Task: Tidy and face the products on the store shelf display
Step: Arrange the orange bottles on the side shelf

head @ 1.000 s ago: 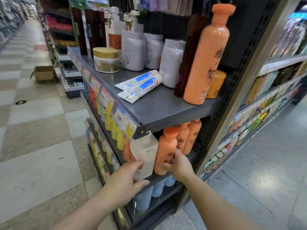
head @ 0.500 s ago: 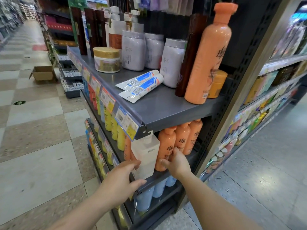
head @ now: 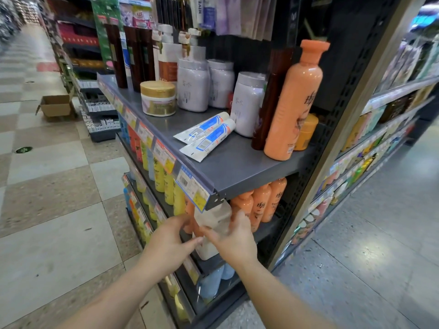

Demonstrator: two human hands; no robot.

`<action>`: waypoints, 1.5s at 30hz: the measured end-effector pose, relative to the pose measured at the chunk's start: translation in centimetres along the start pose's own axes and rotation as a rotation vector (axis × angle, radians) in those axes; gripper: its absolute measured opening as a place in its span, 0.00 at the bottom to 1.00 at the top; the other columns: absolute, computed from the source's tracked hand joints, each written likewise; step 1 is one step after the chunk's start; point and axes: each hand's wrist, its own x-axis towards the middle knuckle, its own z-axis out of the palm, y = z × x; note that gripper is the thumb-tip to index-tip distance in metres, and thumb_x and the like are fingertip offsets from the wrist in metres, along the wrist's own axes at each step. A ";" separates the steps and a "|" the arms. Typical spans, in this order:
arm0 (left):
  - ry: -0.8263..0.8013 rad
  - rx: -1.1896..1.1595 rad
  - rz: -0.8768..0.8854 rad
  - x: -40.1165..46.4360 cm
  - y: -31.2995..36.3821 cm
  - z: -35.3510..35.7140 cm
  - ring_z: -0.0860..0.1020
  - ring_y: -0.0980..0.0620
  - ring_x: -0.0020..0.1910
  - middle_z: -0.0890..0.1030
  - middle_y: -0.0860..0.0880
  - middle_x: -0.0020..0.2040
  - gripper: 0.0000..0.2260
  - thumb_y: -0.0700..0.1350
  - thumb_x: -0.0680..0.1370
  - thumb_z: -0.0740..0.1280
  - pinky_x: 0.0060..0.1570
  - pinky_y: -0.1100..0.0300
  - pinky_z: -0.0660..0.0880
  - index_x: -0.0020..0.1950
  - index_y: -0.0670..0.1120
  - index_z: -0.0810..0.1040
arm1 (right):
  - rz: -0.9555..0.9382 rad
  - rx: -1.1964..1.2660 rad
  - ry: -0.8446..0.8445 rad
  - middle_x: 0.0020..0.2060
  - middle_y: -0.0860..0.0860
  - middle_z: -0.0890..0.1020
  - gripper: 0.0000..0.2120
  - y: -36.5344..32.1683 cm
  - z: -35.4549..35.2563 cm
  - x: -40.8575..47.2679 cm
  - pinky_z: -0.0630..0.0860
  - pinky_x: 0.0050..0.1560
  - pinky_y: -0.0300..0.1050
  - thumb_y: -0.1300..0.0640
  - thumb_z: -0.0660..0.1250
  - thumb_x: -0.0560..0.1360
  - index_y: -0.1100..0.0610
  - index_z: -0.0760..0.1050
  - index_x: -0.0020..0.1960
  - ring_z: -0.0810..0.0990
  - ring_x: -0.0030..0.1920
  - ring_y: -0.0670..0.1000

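In the head view, both hands meet at a white bottle [head: 213,224] standing at the front edge of the second shelf [head: 266,227], near its right end. The left hand [head: 169,243] curls round the bottle's left side, thumb reaching across the front. The right hand [head: 234,238] wraps the right side with its fingers on the front face; motion blur smears the fingertips, so exactly how they lie is hard to make out. The bottle's top is hidden behind the price strip [head: 190,186] of the shelf above, and its base is partly covered by the hands.

Just right of the white bottle, a row of orange bottles [head: 261,205] stands upright on the same shelf, running back toward the rear panel; their caps are cut off by the top shelf [head: 237,162]. To the left along that shelf, yellow bottles [head: 166,184] show only in part behind price tags.

On the top shelf, two tubes [head: 206,136] lie side by side near the front edge. A tall orange bottle [head: 294,103] stands at the right end, with a small yellow jar [head: 306,131] half hidden behind it and a dark brown bottle [head: 270,100] touching its left side. White jars [head: 193,86] and a gold-lidded tub [head: 158,98] stand further back.

A cardboard box [head: 55,105] sits on the aisle floor at the left.
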 end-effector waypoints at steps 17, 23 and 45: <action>-0.079 -0.009 -0.178 -1.8 0.6 -1.1 0.72 0.51 0.65 0.72 0.49 0.68 0.34 0.57 0.69 0.74 0.63 0.54 0.71 0.71 0.50 0.67 | -0.100 0.141 -0.068 0.53 0.40 0.77 0.31 -0.2 -1.4 -4.1 0.75 0.47 0.30 0.43 0.81 0.59 0.42 0.68 0.56 0.76 0.52 0.33; -0.337 0.002 -0.081 -3.0 3.4 -2.4 0.71 0.57 0.65 0.72 0.58 0.64 0.37 0.58 0.63 0.78 0.65 0.57 0.69 0.68 0.52 0.68 | -0.107 0.100 -0.230 0.52 0.37 0.78 0.39 -1.3 -6.9 -7.6 0.71 0.41 0.24 0.40 0.82 0.55 0.44 0.67 0.60 0.75 0.50 0.28; -0.523 -0.216 0.326 3.4 11.1 -30.3 0.76 0.53 0.63 0.79 0.53 0.63 0.27 0.54 0.69 0.75 0.64 0.49 0.71 0.67 0.53 0.73 | -0.446 0.095 -0.304 0.54 0.39 0.80 0.36 -27.4 -11.1 -4.4 0.82 0.50 0.47 0.44 0.82 0.56 0.41 0.71 0.60 0.81 0.53 0.43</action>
